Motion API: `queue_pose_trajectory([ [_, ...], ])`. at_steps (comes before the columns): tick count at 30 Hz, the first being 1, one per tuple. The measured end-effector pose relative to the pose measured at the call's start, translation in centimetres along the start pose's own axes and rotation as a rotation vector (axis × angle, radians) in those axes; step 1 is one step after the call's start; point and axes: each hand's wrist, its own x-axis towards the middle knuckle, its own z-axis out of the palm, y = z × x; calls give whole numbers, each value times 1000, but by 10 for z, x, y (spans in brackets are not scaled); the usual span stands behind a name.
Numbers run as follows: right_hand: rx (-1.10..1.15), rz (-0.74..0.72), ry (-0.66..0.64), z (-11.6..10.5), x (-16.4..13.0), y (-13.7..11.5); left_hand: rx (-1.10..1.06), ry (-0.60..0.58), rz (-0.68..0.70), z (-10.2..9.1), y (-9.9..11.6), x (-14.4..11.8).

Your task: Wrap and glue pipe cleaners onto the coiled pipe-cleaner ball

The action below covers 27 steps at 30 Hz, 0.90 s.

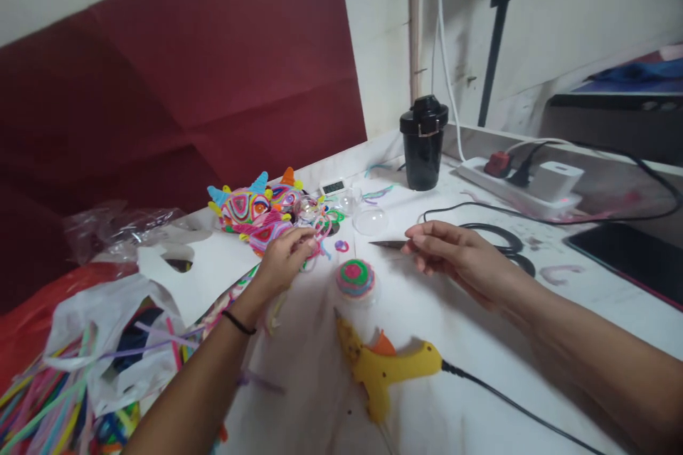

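Trimming step, likely: left hand [285, 256] pinches pipe-cleaner loops [320, 231]; right hand [459, 259] grips scissors [388, 244], blades at 9 o'clock. Next: line blades up on the strand.

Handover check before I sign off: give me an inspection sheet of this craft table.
Surface: white table, stained.
Job's things: colourful pipe-cleaner pieces; small dark blade; coiled round piece.
Clutter: yellow glue gun, clear domes, black jar, plastic bag of pipe cleaners.
Grippers: left hand pinches the pipe-cleaner pieces; right hand holds the blade.
Cables: glue gun cord; black cable; power strip with plugs.
Surroundings: red panel, white wall.
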Motion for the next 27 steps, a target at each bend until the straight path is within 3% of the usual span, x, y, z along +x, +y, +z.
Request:
queue_pose_trajectory([
  [6,-122,-35,-84,0,0,7,41,2,1,-6,-9,-13],
  [13,-300,-140,-100,2,1,17,103,15,111,-10,-30,-15],
  [17,-462,-257,-59,0,2,21,149,-13,231,-5,-34,-4],
  [20,-659,-371,-25,-5,3,24,268,-98,330,5,-32,10],
  [23,-807,-419,-19,-10,3,28,432,-201,341,17,-31,25],
  [27,-943,-482,-17,-14,3,32,531,-227,276,28,-39,43],
])
